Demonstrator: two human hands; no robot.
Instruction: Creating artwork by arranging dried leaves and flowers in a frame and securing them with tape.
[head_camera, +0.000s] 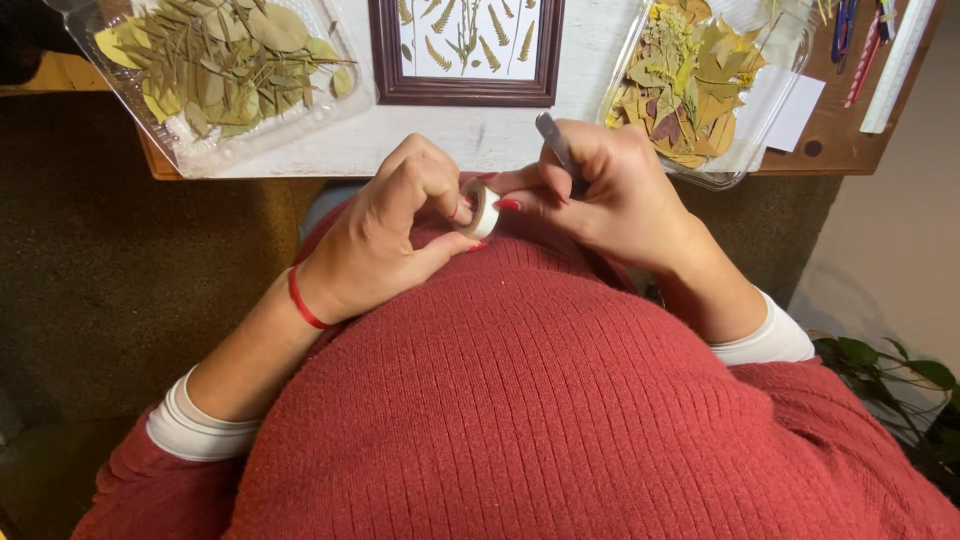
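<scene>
Two clear plastic trays sit on the table: the left tray at the near left corner holds green pressed leaves, the right tray near the front edge holds yellow and brown pressed leaves. Between them lies one dark wooden frame with pressed fern sprigs on white. One white slip of paper lies just beside the right tray.

One small roll of tape is held off the table, just in front of its near edge and above the red sweater. The left hand has its grip curled tight, thumb and fingertips pinching the roll. The right hand pinches the roll's other side with closed fingers, and also clasps one pair of metal tweezers that sticks up from it.
</scene>
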